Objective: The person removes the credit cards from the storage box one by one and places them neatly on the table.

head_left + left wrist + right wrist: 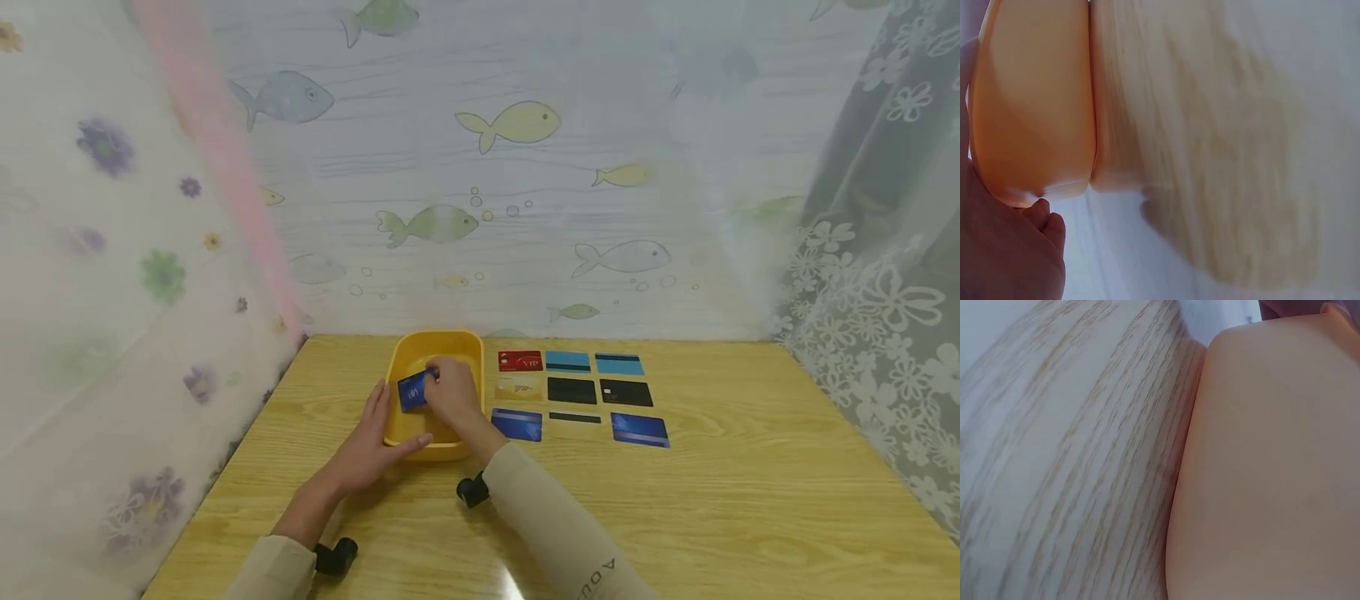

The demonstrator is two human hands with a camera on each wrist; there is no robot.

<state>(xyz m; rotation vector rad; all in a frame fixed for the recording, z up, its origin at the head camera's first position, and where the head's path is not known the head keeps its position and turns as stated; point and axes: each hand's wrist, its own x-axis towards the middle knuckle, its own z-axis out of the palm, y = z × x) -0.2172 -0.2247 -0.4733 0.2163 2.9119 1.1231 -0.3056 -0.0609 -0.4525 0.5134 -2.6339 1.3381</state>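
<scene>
A yellow plastic tray [437,451] stands on the table. My left hand [367,446] grips its near left corner, fingers along the left wall and thumb across the near rim. In the left wrist view, fingertips of the left hand [1019,250] lie against the tray's wall [1035,112]. Inside the tray, my right hand [454,393] pinches a blue VIP card [412,392] by its right side; the fingertips are partly hidden. The right wrist view shows mostly the tray's outer wall [1266,462], with a bit of hand at the top right.
Right of the tray, cards lie in rows: a red VIP card [521,361], light blue cards [567,358], a gold card [519,388], black cards [572,391], blue cards [640,429] and a pale striped card [575,423]. A fish-print curtain [517,183] hangs behind the table.
</scene>
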